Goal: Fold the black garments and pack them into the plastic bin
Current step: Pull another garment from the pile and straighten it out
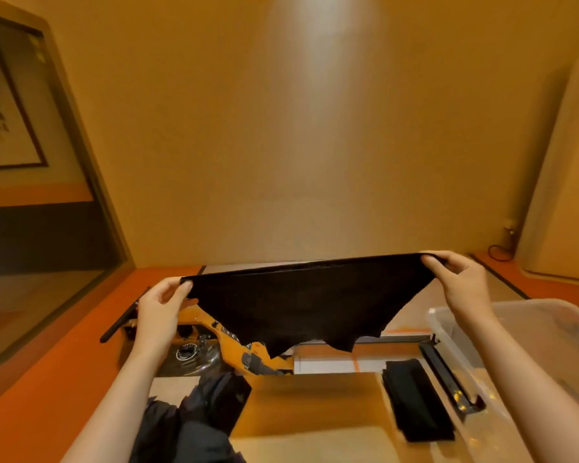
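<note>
Three lots of black clothing show, along with one bin and two bare hands.

A framed picture (0, 111) hangs on the wall at far left. The left hand (161, 309) is raised in front of the chest with the forearm angled up from below. Its thumb and fingers pinch the left corner of a black garment (308, 302), with the other fingers loosely curled behind the cloth.

Below that forearm, at the near edge of the wooden table (315, 406), lies a rumpled heap of dark garments (198, 419). I cannot tell how many pieces it contains.

The held garment is stretched taut in the air between the two hands, above the table. Its top edge runs nearly straight and its lower edge hangs in uneven points over a yellow object with a round black dial (188, 354).

Farther right, one folded black garment (415, 399) lies flat on the table, just beside the clear plastic bin (542, 310).

The right hand (462, 282) is held slightly higher than the left, above the bin's near corner. Its thumb and fingertips are clamped on the garment's right corner.

A tall white appliance (565, 162) stands at far right.
</note>
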Tool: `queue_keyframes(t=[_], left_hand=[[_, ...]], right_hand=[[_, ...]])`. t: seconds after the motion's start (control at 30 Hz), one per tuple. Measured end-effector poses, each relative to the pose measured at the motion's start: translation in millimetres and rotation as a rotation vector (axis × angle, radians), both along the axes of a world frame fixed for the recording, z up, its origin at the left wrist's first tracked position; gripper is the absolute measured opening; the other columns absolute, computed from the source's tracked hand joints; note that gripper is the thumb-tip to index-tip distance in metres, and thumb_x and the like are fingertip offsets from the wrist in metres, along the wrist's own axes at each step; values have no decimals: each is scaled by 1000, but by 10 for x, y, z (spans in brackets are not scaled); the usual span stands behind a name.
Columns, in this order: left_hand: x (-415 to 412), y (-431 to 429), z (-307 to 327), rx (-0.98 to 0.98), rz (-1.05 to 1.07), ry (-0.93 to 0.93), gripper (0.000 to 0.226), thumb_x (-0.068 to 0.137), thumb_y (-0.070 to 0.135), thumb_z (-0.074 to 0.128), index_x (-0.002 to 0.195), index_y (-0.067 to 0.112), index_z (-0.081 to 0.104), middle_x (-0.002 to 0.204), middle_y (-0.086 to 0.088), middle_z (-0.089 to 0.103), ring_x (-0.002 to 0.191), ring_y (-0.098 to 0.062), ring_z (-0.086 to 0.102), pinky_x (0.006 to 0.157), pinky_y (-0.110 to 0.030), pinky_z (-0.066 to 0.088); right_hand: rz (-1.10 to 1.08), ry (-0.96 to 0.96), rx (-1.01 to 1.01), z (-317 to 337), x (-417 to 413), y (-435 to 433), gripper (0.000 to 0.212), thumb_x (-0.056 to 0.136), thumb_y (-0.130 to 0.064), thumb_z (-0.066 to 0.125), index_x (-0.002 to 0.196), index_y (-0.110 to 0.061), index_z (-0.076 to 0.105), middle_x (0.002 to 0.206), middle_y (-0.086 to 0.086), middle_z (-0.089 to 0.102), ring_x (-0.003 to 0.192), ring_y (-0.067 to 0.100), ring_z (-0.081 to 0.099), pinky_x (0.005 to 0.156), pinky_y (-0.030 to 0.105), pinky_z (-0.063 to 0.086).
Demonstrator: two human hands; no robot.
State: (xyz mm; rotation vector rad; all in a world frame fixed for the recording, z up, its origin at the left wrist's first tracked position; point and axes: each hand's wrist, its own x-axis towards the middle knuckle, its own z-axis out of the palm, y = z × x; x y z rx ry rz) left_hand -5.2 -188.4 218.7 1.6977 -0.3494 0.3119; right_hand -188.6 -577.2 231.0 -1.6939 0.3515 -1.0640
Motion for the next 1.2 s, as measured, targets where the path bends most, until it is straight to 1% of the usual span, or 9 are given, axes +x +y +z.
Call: queue_keyframes(t=[0.1, 0.27, 0.47, 0.6, 0.7, 0.83, 0.97, 1.07, 1.2], left_hand=[[-348, 196, -447, 78, 22, 120, 13, 92, 20, 61, 101, 15, 70, 99, 3, 70, 97, -14, 64, 90, -35, 49], [-1130, 502, -1099, 139, 33, 221, 9, 92, 13, 61, 97, 13, 69, 96, 7, 67, 94, -10, 61, 81, -26, 44], [-1841, 797, -1584, 156, 42, 352, 12, 93, 8, 59, 93, 15, 69, 94, 3, 69, 90, -11, 62, 73, -21, 45], [-2194, 925, -1732, 141, 49, 395, 12, 93, 9, 60, 99, 12, 70, 95, 2, 69, 91, -12, 63, 77, -25, 46], [-2367, 996, -1759, 125, 58, 410, 12, 92, 10, 61, 101, 10, 70, 96, -1, 70, 92, -14, 64, 79, -24, 48], [-2518, 1074, -1793, 167, 34, 435, 14, 93, 13, 60, 105, 10, 67, 97, -1, 69, 92, -11, 64, 75, -17, 48], [-2606, 1154, -1838, 154, 41, 445, 15, 93, 19, 60, 105, 13, 67, 92, 1, 68, 89, -13, 63, 77, -23, 46], [-2647, 1175, -1878, 121, 24, 473, 8, 95, 21, 58, 97, 20, 66, 88, 6, 65, 86, -9, 62, 79, -24, 46], [-2676, 1197, -1967, 146, -20, 505, 17, 96, 24, 54, 102, 12, 66, 95, -6, 69, 96, -22, 64, 88, -35, 48]], right_hand=[[51, 118, 65, -433, -350, 90, 11, 88, -7, 66, 87, -16, 71, 79, -10, 72, 78, -5, 65, 69, 12, 49], [111, 326, 97, -1162, -962, 319, 12, 88, -9, 65, 92, -16, 74, 90, -3, 72, 78, -4, 64, 65, 11, 48], [145, 474, 158, -1783, -1644, 602, 18, 96, -14, 55, 100, -22, 71, 98, -4, 70, 91, 1, 63, 80, 22, 46], [130, 484, 219, -1911, -1950, 755, 17, 96, -15, 54, 99, -20, 70, 95, -2, 71, 90, 1, 63, 86, 26, 47], [110, 458, 264, -1891, -2101, 844, 16, 96, -16, 55, 93, -24, 68, 93, -5, 69, 85, -3, 63, 79, 20, 45], [101, 460, 363, -1933, -2314, 931, 16, 96, -17, 54, 105, -15, 66, 98, 0, 69, 92, 8, 64, 82, 23, 47], [87, 455, 428, -1981, -2503, 993, 23, 95, -16, 54, 113, -6, 64, 104, 8, 67, 98, 18, 63, 82, 24, 48], [93, 481, 446, -1991, -2580, 1042, 22, 95, -17, 54, 113, -9, 64, 101, 2, 65, 94, 13, 61, 79, 22, 46], [93, 488, 482, -2043, -2659, 1074, 19, 95, -18, 54, 109, -10, 64, 107, 7, 65, 100, 14, 61, 79, 25, 47]])
